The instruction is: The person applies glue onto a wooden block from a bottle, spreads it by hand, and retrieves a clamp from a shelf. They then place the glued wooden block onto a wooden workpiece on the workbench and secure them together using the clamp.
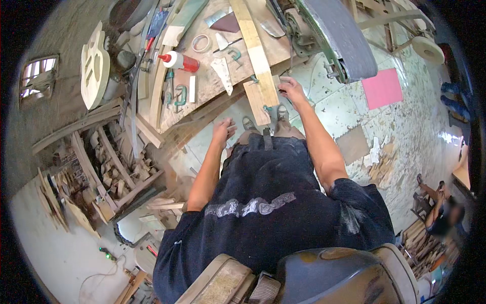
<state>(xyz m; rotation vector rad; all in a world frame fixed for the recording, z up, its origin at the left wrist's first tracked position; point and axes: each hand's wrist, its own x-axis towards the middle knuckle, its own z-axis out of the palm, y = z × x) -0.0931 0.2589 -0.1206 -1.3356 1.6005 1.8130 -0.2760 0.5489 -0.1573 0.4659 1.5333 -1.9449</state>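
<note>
A long wooden plank [253, 43] sticks out past the workbench edge towards me, with a shorter board [256, 104] against its near end. Small green clamps [268, 108] sit on these boards. My right hand [292, 91] is beside the plank's right edge, its fingers bent around a small pale block [276, 82]; part of the block is hidden. Left of the boards, my left hand [223, 133] hangs in the air, fingers loosely apart, with nothing visible in it.
On the workbench [205, 68] lie a red-and-white glue bottle [179, 62], a tape roll [201, 43], green C-clamps [180, 95] and a whitish pointed piece [221, 75]. A belt sander [336, 38] stands at right. Wood scraps fill a rack [109, 164]. Another person [445, 213] sits lower right.
</note>
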